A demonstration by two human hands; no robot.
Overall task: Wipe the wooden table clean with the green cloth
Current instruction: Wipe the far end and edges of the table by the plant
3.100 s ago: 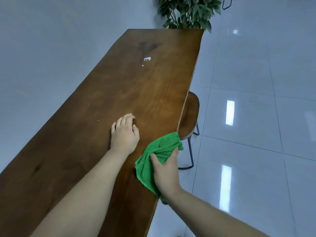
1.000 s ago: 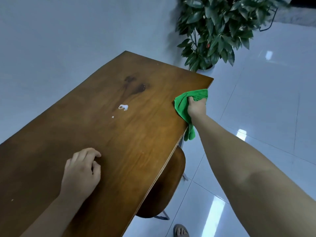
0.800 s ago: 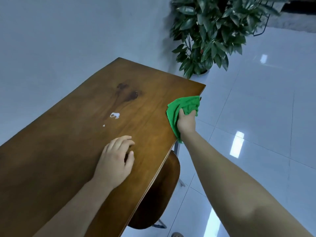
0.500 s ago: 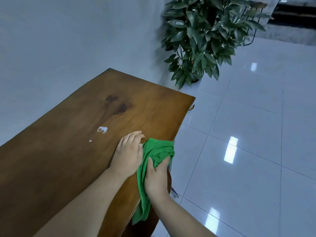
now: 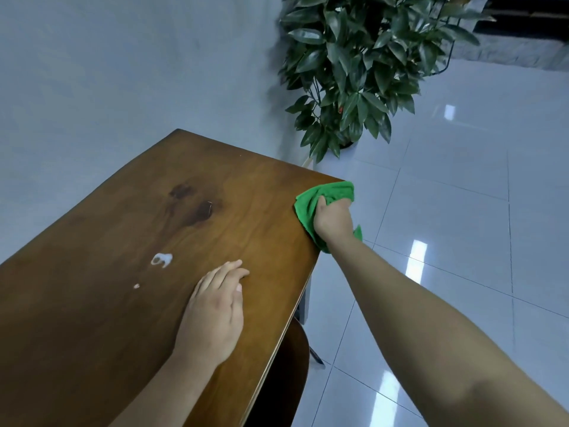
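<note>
At wooden table (image 5: 92, 303) corner — right hand (image 5: 334, 221) grips green cloth (image 5: 326, 194) at edge | left hand (image 5: 212, 315) flat

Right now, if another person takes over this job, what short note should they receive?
Right hand grips the green cloth at the far right corner of the wooden table.
Left hand rests flat on the tabletop, holding nothing.
Done: cannot tell which parts are wiped.
Left: the white spill and the small drop beside it, both apart from the cloth, not yet wiped.
</note>
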